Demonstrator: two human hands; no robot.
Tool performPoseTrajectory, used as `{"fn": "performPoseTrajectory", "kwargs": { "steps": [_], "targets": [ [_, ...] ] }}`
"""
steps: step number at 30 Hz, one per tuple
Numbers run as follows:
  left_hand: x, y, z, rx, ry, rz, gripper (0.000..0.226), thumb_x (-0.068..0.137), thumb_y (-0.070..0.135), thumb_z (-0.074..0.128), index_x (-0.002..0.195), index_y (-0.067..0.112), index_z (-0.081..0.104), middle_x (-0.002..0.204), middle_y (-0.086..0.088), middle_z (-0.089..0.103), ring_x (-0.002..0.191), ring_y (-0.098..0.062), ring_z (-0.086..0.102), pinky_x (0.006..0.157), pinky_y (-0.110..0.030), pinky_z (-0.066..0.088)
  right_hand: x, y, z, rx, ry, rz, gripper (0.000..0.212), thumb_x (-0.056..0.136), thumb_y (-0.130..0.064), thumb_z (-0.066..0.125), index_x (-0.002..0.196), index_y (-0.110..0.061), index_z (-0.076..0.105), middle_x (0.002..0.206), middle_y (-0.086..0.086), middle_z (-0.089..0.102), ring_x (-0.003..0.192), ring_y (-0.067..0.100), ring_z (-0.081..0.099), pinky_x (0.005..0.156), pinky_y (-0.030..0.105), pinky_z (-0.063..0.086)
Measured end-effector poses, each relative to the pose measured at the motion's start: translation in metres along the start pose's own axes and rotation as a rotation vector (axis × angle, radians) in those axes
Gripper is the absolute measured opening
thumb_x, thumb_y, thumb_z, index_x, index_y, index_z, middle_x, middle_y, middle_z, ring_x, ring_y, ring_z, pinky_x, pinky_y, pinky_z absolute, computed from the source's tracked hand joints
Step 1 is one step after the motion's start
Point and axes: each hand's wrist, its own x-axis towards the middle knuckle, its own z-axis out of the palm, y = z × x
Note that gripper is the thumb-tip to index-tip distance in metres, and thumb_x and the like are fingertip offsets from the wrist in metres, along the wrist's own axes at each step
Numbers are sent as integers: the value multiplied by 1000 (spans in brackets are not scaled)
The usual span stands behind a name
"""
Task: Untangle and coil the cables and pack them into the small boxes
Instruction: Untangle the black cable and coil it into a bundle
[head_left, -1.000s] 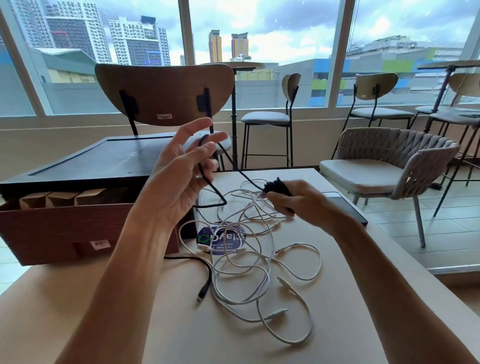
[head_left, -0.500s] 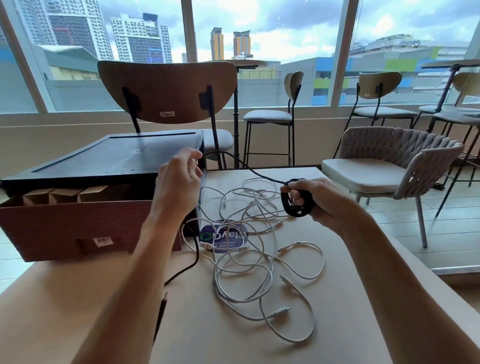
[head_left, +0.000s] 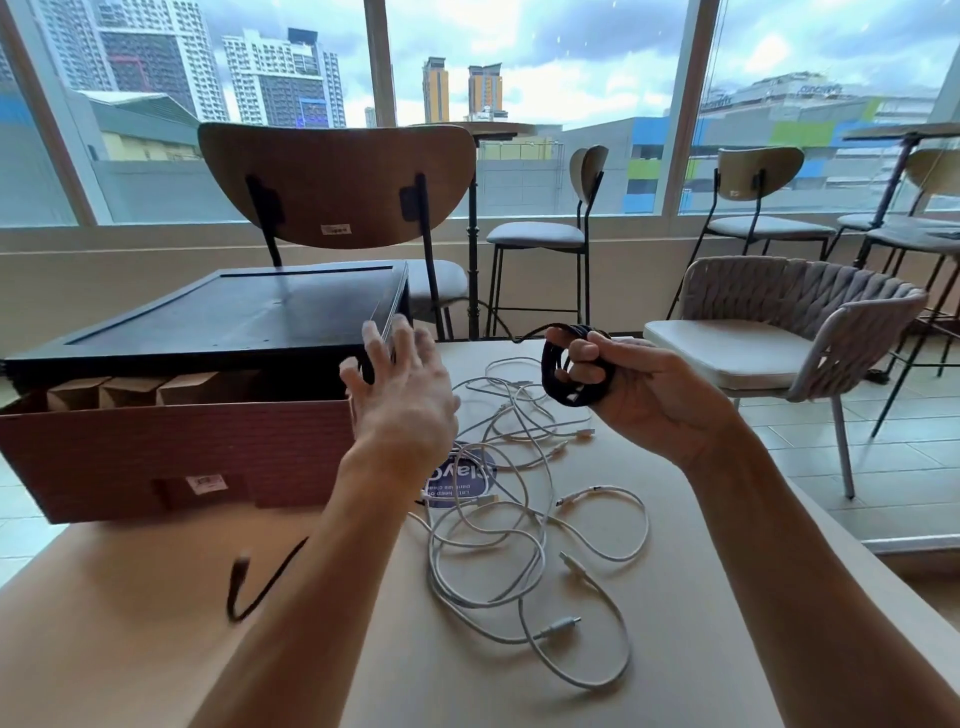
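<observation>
Since half a second ago the left hand (head_left: 402, 400) has opened from a closed grip into a wide spread, and the black cable's (head_left: 551, 375) free tail has swung lower and nearer, its plug end (head_left: 240, 566) now blurred above the near left of the bench (head_left: 701, 649). Most of that cable is already wound into a tight ring, which the right hand (head_left: 644, 400) grips with the fingers curled through and around it, held up over the far middle of the bench. A person's bare forearms reach in from the near edge, the left wrist bent back with the palm facing away and the right palm turned inward. Whether the cable crosses the left palm cannot be told. Coiling this first cable looks nearly done; the next move probably calls for catching the loose tail, laying the last turns on the ring, then carrying it left to one of the small boxes (head_left: 130, 389) standing in a row inside the brown carton (head_left: 156, 457). White cables (head_left: 519, 525) lie tangled on the bench between the arms, not yet sorted.
</observation>
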Motion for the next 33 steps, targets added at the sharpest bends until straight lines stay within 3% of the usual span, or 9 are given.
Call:
{"fn": "performPoseTrajectory", "kwargs": {
  "steps": [5,7,13,15,17,22,26,29,33],
  "targets": [
    [-9,23,2,-245,246,195,83,101,25,53,158,15,-6,165,-8,-11,149,-33,-21,121,-50,-3,0,0,-4,9,-51,110,51,77,-12,62,122,12,53,74,-2,56,59,8,49,88,25,45],
    [-6,21,8,-351,262,303,83,100,19,55,158,21,-4,166,-4,-10,149,-29,-22,122,-45,-6,0,0,-6,47,-72,136,43,76,-12,63,113,10,62,72,-3,55,57,7,51,83,25,52],
    [-6,22,27,-547,91,463,59,98,21,59,151,29,34,158,6,33,153,-27,0,117,-44,-17,1,-3,-8,150,-170,125,30,86,-11,60,110,6,65,72,-4,56,59,7,50,96,28,34],
    [-5,24,29,-669,-12,436,33,97,28,61,128,37,55,128,22,54,147,-28,28,122,-57,0,1,-4,-10,217,-182,91,29,87,-8,61,112,7,63,74,-2,56,62,9,51,95,27,37],
    [-4,27,25,-861,-57,421,17,95,28,64,109,36,60,112,24,61,128,-14,53,116,-51,31,1,-7,-12,246,-164,60,30,87,-7,62,113,7,62,76,-1,56,64,9,51,92,24,44],
    [-9,42,16,-1308,-95,200,46,97,3,57,141,12,44,137,-2,57,135,-19,47,110,-29,41,0,-5,-10,272,-98,68,27,96,-9,44,112,8,57,72,-1,54,61,9,51,80,27,53],
    [-12,47,16,-1218,236,178,58,89,-10,42,144,9,44,147,-6,50,140,-17,42,117,-31,34,3,-2,-8,209,-177,113,29,88,-9,63,111,8,63,73,-2,57,63,8,53,86,23,46],
    [-16,46,8,-1071,635,146,62,75,-10,37,131,7,59,131,-5,62,119,-18,59,111,-38,43,2,-2,-10,188,-215,126,31,90,-9,62,115,9,62,73,-2,58,64,9,53,97,26,41],
    [-14,38,0,-959,659,206,65,74,-20,34,128,4,61,124,-7,66,114,-2,56,100,-3,36,0,-4,-10,177,-234,118,30,96,-8,54,119,9,58,74,0,58,64,11,52,98,30,46]
  ]
}}
